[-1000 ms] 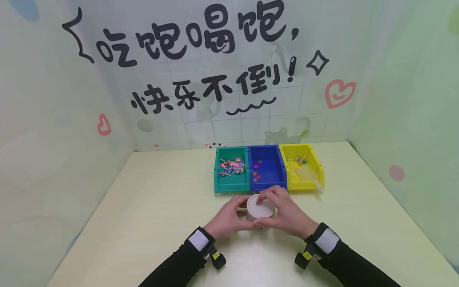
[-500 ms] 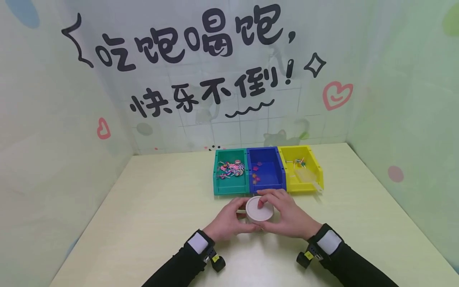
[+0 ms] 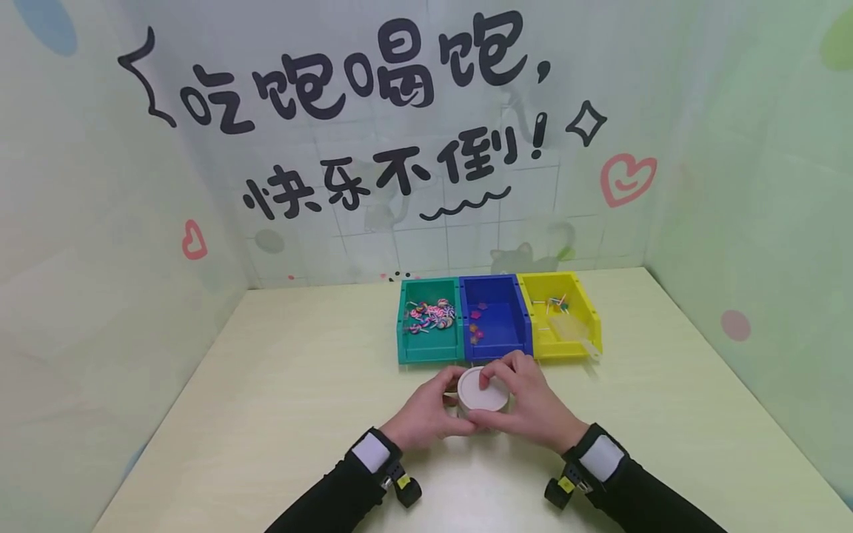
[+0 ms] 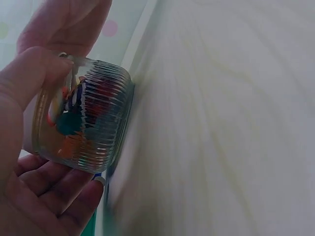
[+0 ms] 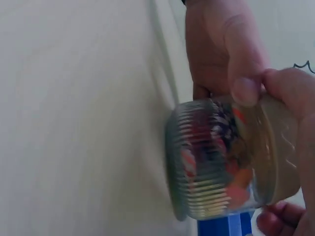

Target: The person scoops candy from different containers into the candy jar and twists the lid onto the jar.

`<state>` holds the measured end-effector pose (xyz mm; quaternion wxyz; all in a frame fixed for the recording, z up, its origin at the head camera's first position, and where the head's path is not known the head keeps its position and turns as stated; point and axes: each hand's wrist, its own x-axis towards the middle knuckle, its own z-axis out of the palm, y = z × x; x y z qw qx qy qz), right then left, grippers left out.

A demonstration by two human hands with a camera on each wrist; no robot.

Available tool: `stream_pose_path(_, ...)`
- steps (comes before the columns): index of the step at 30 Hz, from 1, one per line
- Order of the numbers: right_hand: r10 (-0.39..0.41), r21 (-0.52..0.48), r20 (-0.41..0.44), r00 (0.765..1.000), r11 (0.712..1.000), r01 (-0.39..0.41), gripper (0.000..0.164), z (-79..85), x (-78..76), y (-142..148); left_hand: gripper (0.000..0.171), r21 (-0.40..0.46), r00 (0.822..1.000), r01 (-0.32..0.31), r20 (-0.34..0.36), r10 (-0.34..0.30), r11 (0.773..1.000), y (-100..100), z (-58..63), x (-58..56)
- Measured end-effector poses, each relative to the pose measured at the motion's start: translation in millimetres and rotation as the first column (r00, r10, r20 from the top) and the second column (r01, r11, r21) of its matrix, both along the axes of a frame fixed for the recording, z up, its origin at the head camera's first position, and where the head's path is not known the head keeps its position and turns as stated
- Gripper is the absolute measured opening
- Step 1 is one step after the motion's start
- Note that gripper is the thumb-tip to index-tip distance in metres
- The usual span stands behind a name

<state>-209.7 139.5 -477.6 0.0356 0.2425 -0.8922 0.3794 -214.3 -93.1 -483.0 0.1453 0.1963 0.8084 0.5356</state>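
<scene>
A ribbed clear glass jar (image 4: 101, 115) with a pale round lid (image 3: 483, 398) stands upright on the table, close in front of the bins. Small colourful pieces, some striped, show through its glass in both wrist views. My left hand (image 3: 426, 411) holds the jar from the left, with the thumb along its near side. From the right, my right hand (image 3: 533, 403) grips the lid, its thumb at the near edge and a bent finger on top. Both thumbs come close together at the jar's near side.
Three joined bins stand behind the jar. The green bin (image 3: 429, 352) holds swirled lollipop-like pieces, the blue bin (image 3: 503, 311) small flower shapes. In the yellow bin (image 3: 586, 296) lie several small sticks and a pale translucent scoop (image 3: 570, 326). Printed walls enclose the table (image 3: 300, 355).
My right wrist has turned and shifted slightly to the left, with the fingers still on the lid. My left hand and the jar stay nearly in place.
</scene>
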Motion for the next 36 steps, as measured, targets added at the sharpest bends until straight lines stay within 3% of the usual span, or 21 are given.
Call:
stream_pose_path(5,-0.009,0.005,-0.002,1.000,1.000,0.009,0.047,-3.4,2.7,-4.6,0.073,-0.003,1.000,0.004,-0.020,-0.004,1.000,-0.7,-1.6,0.1)
stream_pose_path(11,0.122,0.028,-0.098,0.988,0.992,-0.119,0.037,1.3,-0.3,2.2,0.073,-0.018,1.000,0.002,-0.006,-0.003,1.000,-1.6,-4.1,0.3)
stream_pose_path(14,0.188,0.032,-0.075,0.979,0.982,-0.186,0.034,4.5,-2.5,5.9,0.074,-0.039,1.000,0.003,-0.011,-0.003,0.999,-2.0,-5.3,0.4)
stream_pose_path(18,0.212,0.033,-0.020,0.977,0.977,-0.211,0.032,9.0,-5.2,8.7,0.074,-0.057,1.000,0.002,-0.023,-0.004,0.998,-1.8,-4.6,-0.4)
stream_pose_path(21,0.203,0.032,-0.020,0.979,0.979,-0.203,0.032,11.2,-7.0,9.3,0.074,-0.057,1.000,0.002,-0.020,-0.003,0.998,-1.2,-2.8,-1.3)
stream_pose_path(24,0.167,0.029,-0.074,0.983,0.986,-0.166,0.032,9.1,-7.4,7.7,0.074,-0.037,1.000,0.005,-0.007,-0.005,0.999,-0.5,-1.5,-1.4)
stream_pose_path(27,0.086,0.033,-0.128,0.988,0.996,-0.082,0.034,5.8,-5.8,2.7,0.073,-0.020,1.000,0.005,0.008,-0.005,1.000,-0.3,-0.6,-1.4)
stream_pose_path(32,-0.048,0.050,-0.123,0.991,0.997,0.054,0.045,3.3,-1.1,-7.0,0.073,-0.016,1.000,0.005,0.016,-0.004,1.000,-0.4,-1.3,-1.7)
stream_pose_path(36,-0.027,0.079,-0.124,0.992,0.996,0.037,0.043,4.7,0.0,-7.9,0.074,-0.019,1.000,0.003,0.013,-0.003,1.000,-0.7,-2.7,-1.5)
